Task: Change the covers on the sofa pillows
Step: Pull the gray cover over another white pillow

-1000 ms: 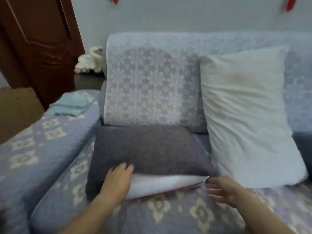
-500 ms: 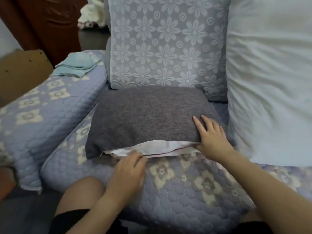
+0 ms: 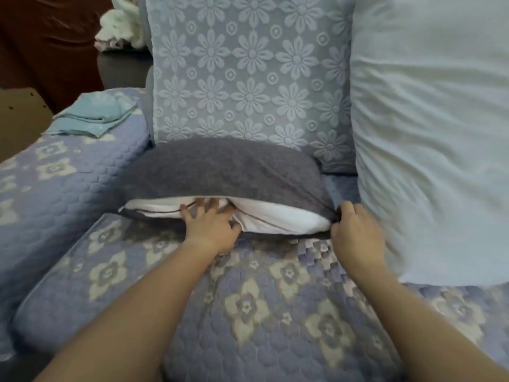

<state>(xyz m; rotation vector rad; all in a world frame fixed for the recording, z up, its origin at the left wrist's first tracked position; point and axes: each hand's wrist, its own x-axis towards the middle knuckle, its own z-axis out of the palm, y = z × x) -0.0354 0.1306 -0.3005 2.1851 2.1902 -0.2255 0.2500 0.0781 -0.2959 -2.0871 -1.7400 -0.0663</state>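
Quilted floral sofa seat [image 3: 248,312] under grey-covered pillow [image 3: 220,172]; left hand [image 3: 210,227] fingers spread inside, right hand [image 3: 355,232] fingers pinching cover corner.

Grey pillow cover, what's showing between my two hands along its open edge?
The white inner pillow bulges from the grey cover, between left hand and right hand; head view.

Near half of sofa seat [image 3: 248,312] bare, open to approach. Grey-covered pillow [image 3: 225,172] fills far seat. Big white pillow [image 3: 429,139] walls right side. Padded armrest [image 3: 55,188] bounds left, folded teal cloth [image 3: 93,117] on it.
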